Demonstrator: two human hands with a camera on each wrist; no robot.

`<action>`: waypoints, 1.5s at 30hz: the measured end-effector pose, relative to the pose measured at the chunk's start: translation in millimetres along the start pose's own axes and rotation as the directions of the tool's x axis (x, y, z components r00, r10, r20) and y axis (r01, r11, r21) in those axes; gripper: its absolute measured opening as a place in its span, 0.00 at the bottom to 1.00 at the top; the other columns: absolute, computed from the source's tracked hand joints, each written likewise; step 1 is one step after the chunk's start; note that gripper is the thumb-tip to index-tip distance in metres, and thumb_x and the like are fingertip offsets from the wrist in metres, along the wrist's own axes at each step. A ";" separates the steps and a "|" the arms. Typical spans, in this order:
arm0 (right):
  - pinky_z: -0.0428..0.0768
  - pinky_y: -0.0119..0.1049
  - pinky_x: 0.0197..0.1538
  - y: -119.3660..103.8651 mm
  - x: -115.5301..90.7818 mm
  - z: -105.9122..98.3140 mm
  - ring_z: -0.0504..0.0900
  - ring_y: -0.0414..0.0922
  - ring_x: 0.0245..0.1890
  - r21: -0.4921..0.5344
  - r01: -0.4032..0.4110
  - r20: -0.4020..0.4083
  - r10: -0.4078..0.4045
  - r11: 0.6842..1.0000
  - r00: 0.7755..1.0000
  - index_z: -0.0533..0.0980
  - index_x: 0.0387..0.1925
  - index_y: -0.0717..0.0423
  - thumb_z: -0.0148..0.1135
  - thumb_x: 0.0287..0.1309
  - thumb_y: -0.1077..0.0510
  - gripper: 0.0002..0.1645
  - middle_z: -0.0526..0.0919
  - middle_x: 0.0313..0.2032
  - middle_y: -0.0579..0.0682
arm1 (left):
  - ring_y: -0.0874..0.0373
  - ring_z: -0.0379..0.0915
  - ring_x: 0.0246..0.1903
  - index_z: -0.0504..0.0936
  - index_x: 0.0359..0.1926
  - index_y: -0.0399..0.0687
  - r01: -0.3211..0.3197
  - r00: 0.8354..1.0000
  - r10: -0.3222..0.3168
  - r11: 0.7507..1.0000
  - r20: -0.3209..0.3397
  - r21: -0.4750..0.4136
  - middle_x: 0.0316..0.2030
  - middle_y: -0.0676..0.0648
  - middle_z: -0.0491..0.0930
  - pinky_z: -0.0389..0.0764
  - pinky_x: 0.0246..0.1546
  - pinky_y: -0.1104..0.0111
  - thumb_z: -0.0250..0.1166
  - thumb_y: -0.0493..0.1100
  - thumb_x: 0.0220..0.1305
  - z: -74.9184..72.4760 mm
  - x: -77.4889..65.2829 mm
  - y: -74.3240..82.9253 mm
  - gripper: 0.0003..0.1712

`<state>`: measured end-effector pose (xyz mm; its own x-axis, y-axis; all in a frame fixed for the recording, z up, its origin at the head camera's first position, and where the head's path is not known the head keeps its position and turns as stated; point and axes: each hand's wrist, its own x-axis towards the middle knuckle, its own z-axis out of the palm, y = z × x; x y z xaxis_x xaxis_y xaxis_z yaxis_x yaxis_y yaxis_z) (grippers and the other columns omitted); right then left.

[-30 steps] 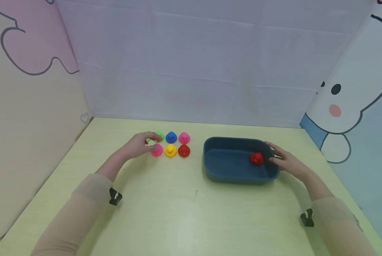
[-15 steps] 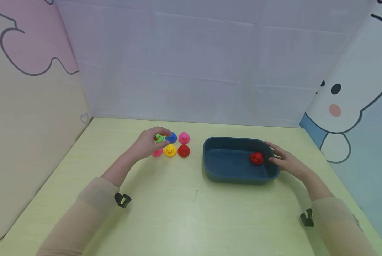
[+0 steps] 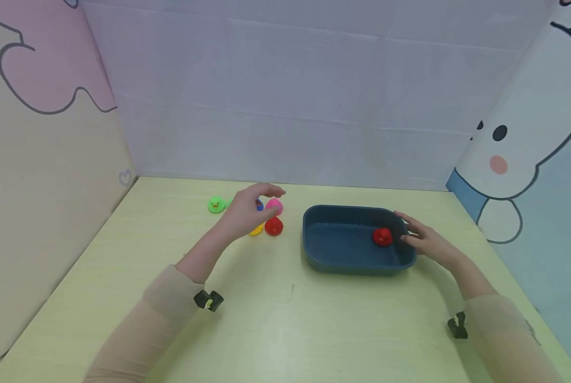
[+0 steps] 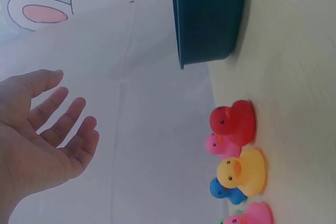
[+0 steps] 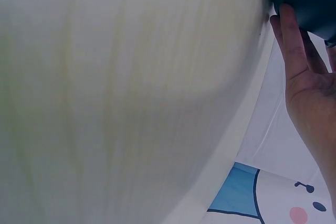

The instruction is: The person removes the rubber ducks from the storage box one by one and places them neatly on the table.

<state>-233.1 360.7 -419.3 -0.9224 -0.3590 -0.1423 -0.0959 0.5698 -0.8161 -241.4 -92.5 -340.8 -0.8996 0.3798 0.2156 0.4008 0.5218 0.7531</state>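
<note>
My left hand (image 3: 247,214) is over the rubber ducks with thumb and fingers apart, holding nothing. In the left wrist view it hangs well above the table, palm showing. Nearest its fingertips in the head view are a pink duck (image 3: 275,205) and a red duck (image 3: 274,227). A yellow duck (image 4: 242,172) and a blue duck (image 4: 228,191) show in the left wrist view. My right hand (image 3: 428,242) holds the right end of a dark blue plastic bin (image 3: 343,266), thumb over the rim and fingers along the outer wall. One red duck (image 3: 383,237) sits inside the bin.
A green duck (image 3: 216,205) stands at the left end of the group, with another green one mostly hidden behind my left hand. The pale wooden table (image 3: 285,330) meets a white cloth backdrop (image 3: 290,106) at its far edge. Printed panels flank both sides.
My left hand has moved right across the ducks and risen slightly, uncovering the left green duck and covering ducks farther right. My right hand and the bin stay put.
</note>
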 end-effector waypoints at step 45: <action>0.79 0.54 0.48 -2.1 0.7 0.4 0.61 0.72 0.62 0.032 -0.002 -0.001 0.002 0.999 1.000 0.42 0.74 0.49 0.48 0.69 0.56 0.39 0.47 0.69 0.72 | 0.53 0.69 0.57 0.72 0.61 0.53 -0.208 0.964 0.236 0.957 0.123 -0.203 0.55 0.49 0.76 0.74 0.53 0.64 0.65 0.45 0.61 130.3 59.4 61.8 0.27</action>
<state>-233.4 359.0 -417.9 -0.9230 -0.3570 -0.1435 -0.0819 0.5467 -0.8333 -247.5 61.8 -362.4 -0.7513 0.5833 0.3086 0.5353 0.2652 0.8020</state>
